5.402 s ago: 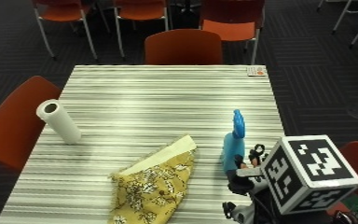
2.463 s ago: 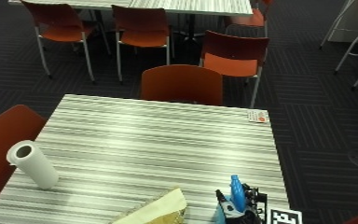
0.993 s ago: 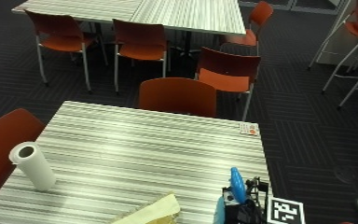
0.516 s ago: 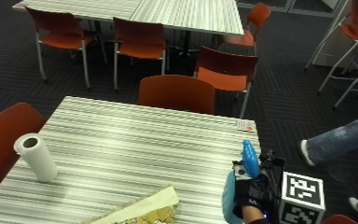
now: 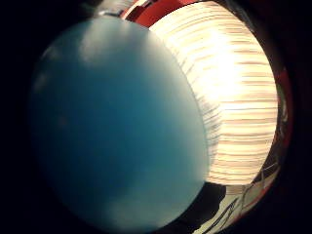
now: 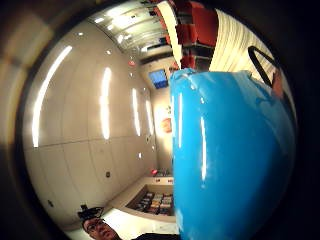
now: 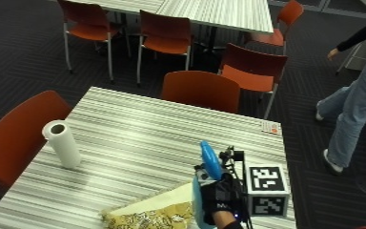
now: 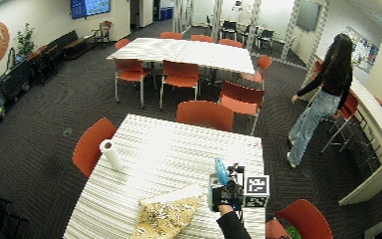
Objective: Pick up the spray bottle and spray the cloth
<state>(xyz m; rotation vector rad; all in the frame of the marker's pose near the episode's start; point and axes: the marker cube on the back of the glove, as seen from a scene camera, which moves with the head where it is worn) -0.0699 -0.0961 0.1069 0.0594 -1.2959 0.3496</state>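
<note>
Spray bottle (image 7: 208, 160): lifted, my gloved right hand (image 7: 219, 196) fingers clamped round it; yellow cloth (image 7: 151, 215) at table's near edge, unsprayed I judge.

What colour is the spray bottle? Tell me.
Blue. The spray bottle shows best in the outside view, held in the gloved right hand.

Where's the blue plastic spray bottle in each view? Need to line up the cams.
Outside view: blue plastic spray bottle upright, gripped by the black-gloved right hand, beside the yellow patterned cloth.
Wide outside view: bottle at the near right part of the table, in the same hand.
Little-finger palm view: its blue body fills most of the picture.
Thumb palm view: blue body fills one side.
Shared landmark: the striped tabletop.
</note>
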